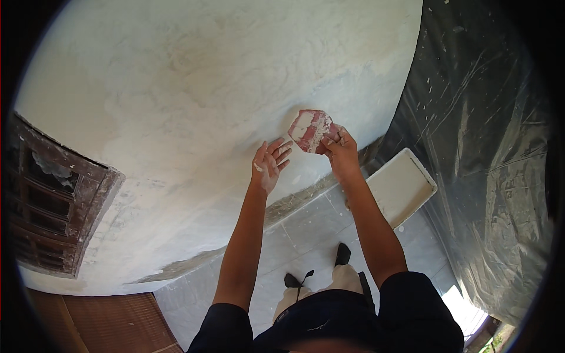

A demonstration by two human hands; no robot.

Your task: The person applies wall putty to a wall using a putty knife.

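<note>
In my right hand (342,147) is a flat reddish scraper (310,130), gripped at its right end between thumb and fingers. White plaster-like paste is smeared across its face. My left hand (271,166) holds nothing; its palm is turned up with the fingers spread, just left of and below the scraper, apart from it. Bits of white paste stick to the left fingers and thumb. Both hands are raised in front of the whitish wall (194,112), whose surface shows cloudy, uneven patches.
A shallow white rectangular tray (402,187) sits low to the right of my right forearm. Dark plastic sheeting (465,117) with white splashes hangs at the right. A brown wooden window frame (59,200) is at the left. My feet stand on grey floor tiles (306,226).
</note>
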